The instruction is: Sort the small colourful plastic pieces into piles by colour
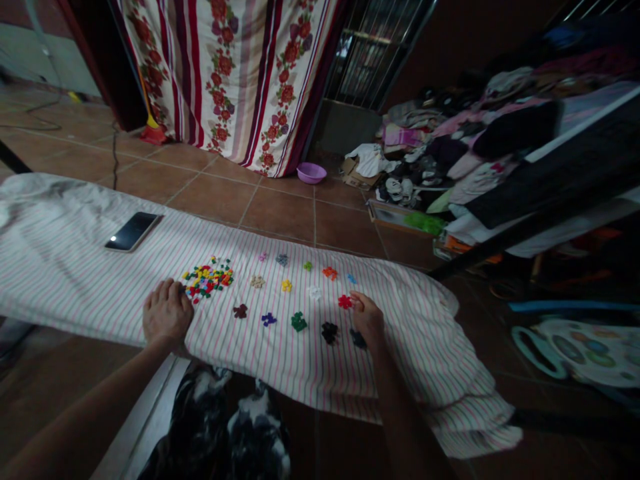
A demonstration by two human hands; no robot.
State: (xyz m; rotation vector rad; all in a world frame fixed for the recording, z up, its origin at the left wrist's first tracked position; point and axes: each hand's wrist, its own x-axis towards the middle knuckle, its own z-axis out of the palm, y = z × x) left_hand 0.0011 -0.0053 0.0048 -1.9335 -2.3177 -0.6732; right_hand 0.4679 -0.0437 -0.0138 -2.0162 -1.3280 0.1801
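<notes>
My left hand (167, 310) rests palm down on the striped cloth, fingers lying flat at the near-left edge of a mixed pile of small coloured pieces (209, 277). On the other side, my right hand (369, 318) has its fingertips pressed together at the right edge of a small red pile (345, 302). Whatever is between those fingertips is too small to make out. Around it lie a white pile (315, 292), an orange pile (330, 273), a light blue pile (351, 278) and a black pile (329, 333). A dark grey pile (357, 338) is partly covered by my right hand.
More single-colour piles, such as yellow (286, 285), dark green (299, 321) and brown (241, 311), stand between my hands. A phone (133, 231) lies at the left on the cloth (65, 267). Beyond are a purple basin (311, 173) and heaped clothes (465, 127).
</notes>
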